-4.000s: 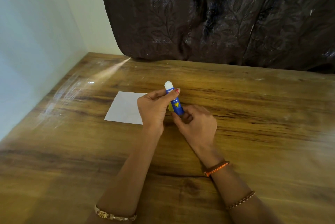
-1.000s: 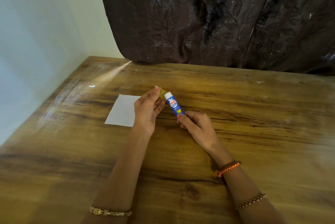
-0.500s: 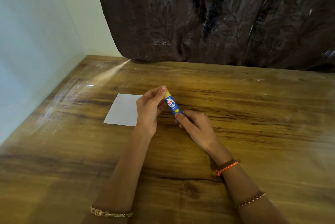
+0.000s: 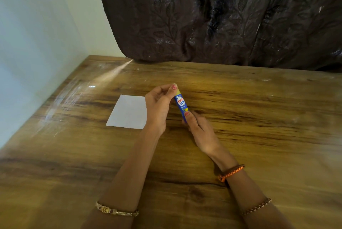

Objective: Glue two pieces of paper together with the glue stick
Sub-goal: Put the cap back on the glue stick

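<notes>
Glue stick (image 4: 181,105) pinched btwn both hands: left hand (image 4: 158,107) top, right hand (image 4: 199,130) base.

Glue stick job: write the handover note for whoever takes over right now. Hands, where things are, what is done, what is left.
Left hand: fingertips pinched on the yellow cap end of the glue stick.
Right hand: gripping the lower end of the blue tube, held tilted above the wooden table.
White paper: lies flat on the table, just left of the left hand. It looks like one square; a second sheet cannot be made out.
Done: glue stick picked up, both hands on it.
Left: whether the cap is seated or loose is unclear. Spread glue on the paper, lay the other piece on, press.
</notes>
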